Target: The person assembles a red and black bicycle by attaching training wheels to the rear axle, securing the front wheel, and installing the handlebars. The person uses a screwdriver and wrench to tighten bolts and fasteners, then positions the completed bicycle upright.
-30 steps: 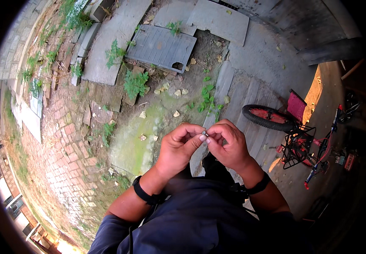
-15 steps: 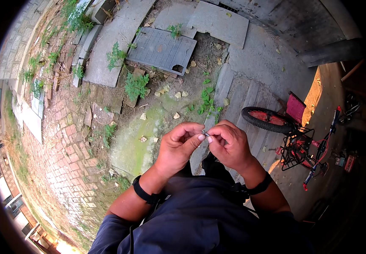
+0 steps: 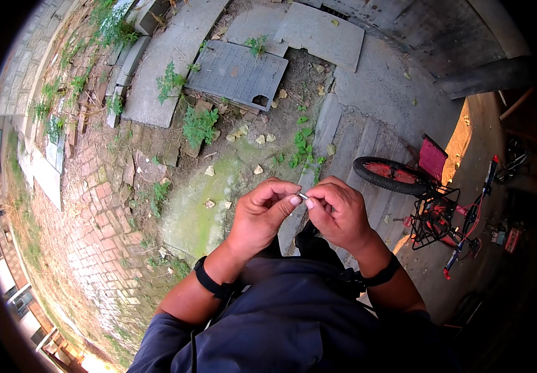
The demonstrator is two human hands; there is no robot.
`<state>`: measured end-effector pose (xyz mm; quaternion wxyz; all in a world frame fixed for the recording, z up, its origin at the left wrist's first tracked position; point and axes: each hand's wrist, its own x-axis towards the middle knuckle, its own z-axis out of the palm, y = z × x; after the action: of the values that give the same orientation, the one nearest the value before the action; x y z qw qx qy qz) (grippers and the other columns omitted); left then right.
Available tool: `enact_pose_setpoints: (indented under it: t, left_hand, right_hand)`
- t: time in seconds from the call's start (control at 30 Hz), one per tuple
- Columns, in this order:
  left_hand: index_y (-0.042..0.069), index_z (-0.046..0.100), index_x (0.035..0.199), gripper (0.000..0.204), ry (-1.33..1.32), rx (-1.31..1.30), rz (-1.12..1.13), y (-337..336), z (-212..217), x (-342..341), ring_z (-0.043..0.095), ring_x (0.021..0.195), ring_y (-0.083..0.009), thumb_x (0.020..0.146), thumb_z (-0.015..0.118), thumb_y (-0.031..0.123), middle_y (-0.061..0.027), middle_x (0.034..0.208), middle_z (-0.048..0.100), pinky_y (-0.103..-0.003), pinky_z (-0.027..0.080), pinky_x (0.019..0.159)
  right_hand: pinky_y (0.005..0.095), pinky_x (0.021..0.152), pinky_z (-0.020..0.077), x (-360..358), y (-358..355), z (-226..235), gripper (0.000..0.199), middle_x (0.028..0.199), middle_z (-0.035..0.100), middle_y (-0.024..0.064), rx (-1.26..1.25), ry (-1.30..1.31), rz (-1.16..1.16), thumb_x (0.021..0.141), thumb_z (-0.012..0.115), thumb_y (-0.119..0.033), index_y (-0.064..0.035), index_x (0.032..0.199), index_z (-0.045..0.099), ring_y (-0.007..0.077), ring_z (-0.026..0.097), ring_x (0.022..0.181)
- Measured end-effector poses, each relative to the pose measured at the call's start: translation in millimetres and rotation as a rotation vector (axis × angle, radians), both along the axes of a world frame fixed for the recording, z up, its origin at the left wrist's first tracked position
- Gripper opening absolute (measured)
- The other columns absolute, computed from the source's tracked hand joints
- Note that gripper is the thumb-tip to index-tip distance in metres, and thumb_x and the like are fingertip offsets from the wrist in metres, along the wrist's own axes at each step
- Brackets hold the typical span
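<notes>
In front of my body, a small grey metal piece [image 3: 302, 196], perhaps a short pin or screw, bridges the fingertips of both hands. My left hand [image 3: 261, 214] pinches one end between thumb and forefinger, its other fingers curled in. Opposite it, my right hand [image 3: 341, 213] is closed on the other end, thumb and forefinger pressed together. The fingertips cover most of the piece, so its exact kind cannot be made out. Each wrist wears a black band.
A bicycle [image 3: 436, 205] with a black rack lies or stands at the right. Ahead are a grey cover plate [image 3: 237, 71] with a broken corner and concrete slabs [image 3: 321, 31]. Weeds [image 3: 200, 124] and a brick path [image 3: 110, 217] lie to the left.
My fingertips have drawn slightly apart, and more of the small metal piece shows between them. Arms and surroundings stay nearly the same.
</notes>
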<state>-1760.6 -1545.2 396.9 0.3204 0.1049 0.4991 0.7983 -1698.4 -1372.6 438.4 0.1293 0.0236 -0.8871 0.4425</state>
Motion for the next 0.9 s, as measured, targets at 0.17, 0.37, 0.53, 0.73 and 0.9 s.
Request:
enact_pose_setpoints:
  t: [0.17,0.37,0.53,0.73,0.9]
  left_hand:
    - [0.002,0.067,0.108,0.016,-0.022,-0.003,-0.005,-2.6,-1.1,-0.4,0.060,0.090,-0.0065,0.093,0.067,-0.002,-0.0001,0.097,0.065,-0.023,0.049,0.081]
    - [0.003,0.067,0.107,0.015,-0.004,0.053,-0.002,-2.9,0.5,0.4,0.060,0.090,-0.0066,0.093,0.069,-0.001,0.0000,0.097,0.064,-0.022,0.049,0.080]
    - [0.003,0.067,0.105,0.013,0.080,0.029,0.002,-3.4,8.7,-1.7,0.059,0.088,-0.0067,0.092,0.070,0.001,-0.0002,0.097,0.061,-0.022,0.048,0.078]
    - [0.003,0.070,0.101,0.010,0.155,-0.035,0.028,-6.0,6.5,-1.1,0.054,0.078,-0.0049,0.091,0.072,0.003,0.0002,0.093,0.058,-0.021,0.044,0.068]
    - [0.005,0.072,0.098,0.010,0.230,-0.083,0.049,-8.5,6.9,-1.0,0.050,0.072,-0.0043,0.089,0.075,0.005,0.0002,0.090,0.058,-0.020,0.041,0.063]
  right_hand:
    - [0.0278,0.053,0.0438,-1.7,-1.9,3.0,0.006,0.081,0.061,0.0073,-0.011,-0.016,0.005,0.090,0.066,-0.006,-0.0015,0.093,0.063,0.0152,0.055,0.061]
    - [0.0294,0.055,0.0442,-1.6,0.2,0.4,0.006,0.079,0.059,0.0078,-0.010,-0.025,0.003,0.094,0.062,-0.007,-0.0008,0.094,0.063,0.0171,0.055,0.063]
    - [0.0389,0.069,0.0491,0.1,-4.0,1.5,0.009,0.084,0.063,0.0132,-0.128,-0.187,-0.017,0.090,0.059,-0.009,-0.0020,0.094,0.063,0.0312,0.062,0.077]
    - [0.0263,0.057,0.0464,-0.1,-7.0,-3.9,0.011,0.081,0.057,0.0067,-0.155,-0.129,0.057,0.100,0.054,-0.006,0.0022,0.101,0.061,0.0120,0.060,0.061]
    - [0.0262,0.057,0.0461,1.1,-9.4,-5.4,0.012,0.082,0.058,0.0065,-0.198,-0.159,0.073,0.100,0.053,-0.006,0.0026,0.102,0.061,0.0116,0.060,0.062]
